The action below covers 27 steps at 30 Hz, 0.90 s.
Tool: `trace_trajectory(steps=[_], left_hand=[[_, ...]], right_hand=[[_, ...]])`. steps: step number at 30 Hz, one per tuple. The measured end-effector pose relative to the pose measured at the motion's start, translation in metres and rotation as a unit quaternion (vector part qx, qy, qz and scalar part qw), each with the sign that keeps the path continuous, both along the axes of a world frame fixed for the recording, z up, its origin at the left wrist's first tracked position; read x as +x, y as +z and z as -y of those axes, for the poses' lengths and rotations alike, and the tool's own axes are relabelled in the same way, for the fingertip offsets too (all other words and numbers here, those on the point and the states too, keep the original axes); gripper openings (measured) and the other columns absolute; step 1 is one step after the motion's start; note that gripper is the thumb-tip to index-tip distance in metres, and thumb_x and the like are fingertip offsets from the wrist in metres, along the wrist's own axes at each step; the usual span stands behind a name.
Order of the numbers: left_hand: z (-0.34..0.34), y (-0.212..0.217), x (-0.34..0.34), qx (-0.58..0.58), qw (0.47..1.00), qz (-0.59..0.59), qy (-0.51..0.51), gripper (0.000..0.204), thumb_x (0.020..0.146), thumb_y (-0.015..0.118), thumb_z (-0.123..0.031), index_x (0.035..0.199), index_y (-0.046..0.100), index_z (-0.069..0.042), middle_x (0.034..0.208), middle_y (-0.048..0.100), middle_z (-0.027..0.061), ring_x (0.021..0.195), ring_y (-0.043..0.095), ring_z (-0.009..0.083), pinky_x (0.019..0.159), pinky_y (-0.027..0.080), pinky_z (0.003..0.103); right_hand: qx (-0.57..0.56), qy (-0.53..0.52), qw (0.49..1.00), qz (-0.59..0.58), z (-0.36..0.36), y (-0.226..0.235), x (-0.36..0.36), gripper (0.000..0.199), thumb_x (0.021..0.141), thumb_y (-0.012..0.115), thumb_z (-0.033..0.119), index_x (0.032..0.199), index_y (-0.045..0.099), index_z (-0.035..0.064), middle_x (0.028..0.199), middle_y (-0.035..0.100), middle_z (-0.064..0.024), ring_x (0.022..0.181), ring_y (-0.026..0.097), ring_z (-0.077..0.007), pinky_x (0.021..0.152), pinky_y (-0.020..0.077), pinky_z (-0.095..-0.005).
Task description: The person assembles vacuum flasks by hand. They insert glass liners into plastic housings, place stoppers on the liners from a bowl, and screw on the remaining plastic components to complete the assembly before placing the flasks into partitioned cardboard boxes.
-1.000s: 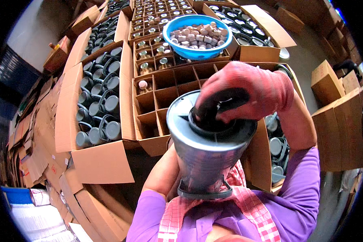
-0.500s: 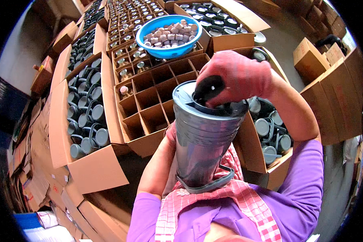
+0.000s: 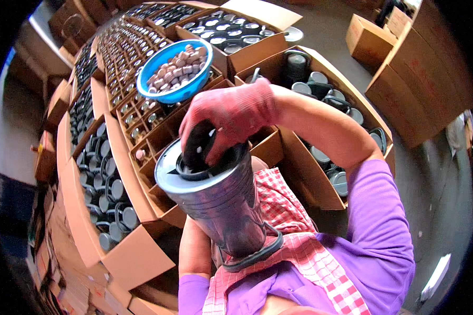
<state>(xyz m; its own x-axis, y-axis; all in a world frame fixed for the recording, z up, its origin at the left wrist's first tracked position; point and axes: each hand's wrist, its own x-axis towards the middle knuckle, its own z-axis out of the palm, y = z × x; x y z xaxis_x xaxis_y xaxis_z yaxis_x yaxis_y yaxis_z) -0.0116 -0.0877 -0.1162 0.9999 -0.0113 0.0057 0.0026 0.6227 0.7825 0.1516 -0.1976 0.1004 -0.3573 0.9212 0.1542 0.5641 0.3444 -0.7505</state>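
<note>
A dark grey thermos flask casing (image 3: 220,220) stands tilted against my chest, its wide, flat end up and a grey loop handle (image 3: 257,257) at its lower end. That flat end has a round opening with a black rim. My right hand (image 3: 226,118), in a red knitted glove, is closed on a black round part (image 3: 198,144) at the opening. My left forearm (image 3: 194,247) runs up behind the casing. The casing hides the left hand, so its fingers cannot be seen.
Ahead, a blue basin (image 3: 165,96) of small brownish plugs rests on a divided carton (image 3: 157,191) partly filled with glass-like bottles. Open cartons of grey flask parts stand left (image 3: 79,210) and right (image 3: 299,168). Closed boxes (image 3: 370,42) are at the far right.
The view has swung to the right, so the casing, basin and cartons sit further left. The right hand stays on the black part, its wrist turned somewhat. The left glove's visible edge is now hidden.
</note>
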Motion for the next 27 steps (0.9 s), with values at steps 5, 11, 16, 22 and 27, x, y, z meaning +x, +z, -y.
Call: trace_trajectory(steps=[5, 11, 16, 22, 27], left_hand=[[0.015, -0.004, -0.004, 0.005, 0.990, -0.005, 0.142, 0.048, 0.091, 0.039, -0.040, 0.122, 0.051, -0.005, 0.114, 0.057, 0.0122, 0.101, 0.055, 0.0299, 0.091, 0.043, 0.043], [-0.018, -0.034, -0.046, -0.064, 0.977, -0.028, 0.203, 0.054, 0.090, 0.038, -0.044, 0.127, 0.046, -0.006, 0.121, 0.052, 0.0135, 0.108, 0.051, 0.0319, 0.095, 0.040, 0.046], [-0.030, -0.065, -0.099, -0.112, 0.970, -0.034, 0.212, 0.059, 0.090, 0.037, -0.048, 0.131, 0.042, -0.006, 0.127, 0.049, 0.0145, 0.114, 0.047, 0.0336, 0.098, 0.037, 0.047], [-0.001, -0.077, -0.091, -0.217, 0.883, -0.193, 0.370, 0.056, 0.091, 0.034, -0.047, 0.131, 0.042, -0.008, 0.130, 0.047, 0.0103, 0.116, 0.045, 0.0304, 0.101, 0.034, 0.044], [-0.009, -0.035, 0.000, -0.026, 0.973, -0.039, 0.228, 0.042, 0.094, 0.038, -0.036, 0.121, 0.052, -0.007, 0.113, 0.058, 0.0065, 0.105, 0.054, 0.0234, 0.090, 0.043, 0.034]], right_hand=[[0.020, -0.141, 0.980, 0.141, 0.020, 0.003, -0.011, 0.035, 0.061, 0.077, 0.026, 0.090, 0.068, 0.0074, 0.086, 0.066, -0.0136, 0.082, 0.064, -0.0280, 0.074, 0.0497, -0.0355], [0.246, -0.181, 0.940, -0.151, 0.063, -0.095, 0.015, 0.063, 0.074, 0.068, 0.043, 0.123, 0.052, 0.0064, 0.124, 0.052, -0.0149, 0.119, 0.046, -0.0296, 0.098, 0.0362, -0.0404], [0.086, -0.165, 0.981, 0.049, 0.122, -0.189, -0.055, 0.090, 0.051, 0.082, 0.040, 0.128, 0.044, 0.0149, 0.125, 0.047, -0.0147, 0.121, 0.039, -0.0356, 0.102, 0.0279, -0.0515], [0.165, -0.296, 0.928, 0.153, 0.189, -0.231, -0.095, 0.045, 0.041, 0.071, 0.027, 0.083, 0.060, 0.0133, 0.076, 0.056, -0.0039, 0.080, 0.055, -0.0244, 0.075, 0.0466, -0.0378], [0.342, -0.518, 0.781, -0.074, 0.184, -0.192, -0.060, 0.026, 0.069, 0.074, 0.024, 0.076, 0.056, 0.0072, 0.069, 0.055, -0.0069, 0.064, 0.054, -0.0246, 0.059, 0.0424, -0.0336]])
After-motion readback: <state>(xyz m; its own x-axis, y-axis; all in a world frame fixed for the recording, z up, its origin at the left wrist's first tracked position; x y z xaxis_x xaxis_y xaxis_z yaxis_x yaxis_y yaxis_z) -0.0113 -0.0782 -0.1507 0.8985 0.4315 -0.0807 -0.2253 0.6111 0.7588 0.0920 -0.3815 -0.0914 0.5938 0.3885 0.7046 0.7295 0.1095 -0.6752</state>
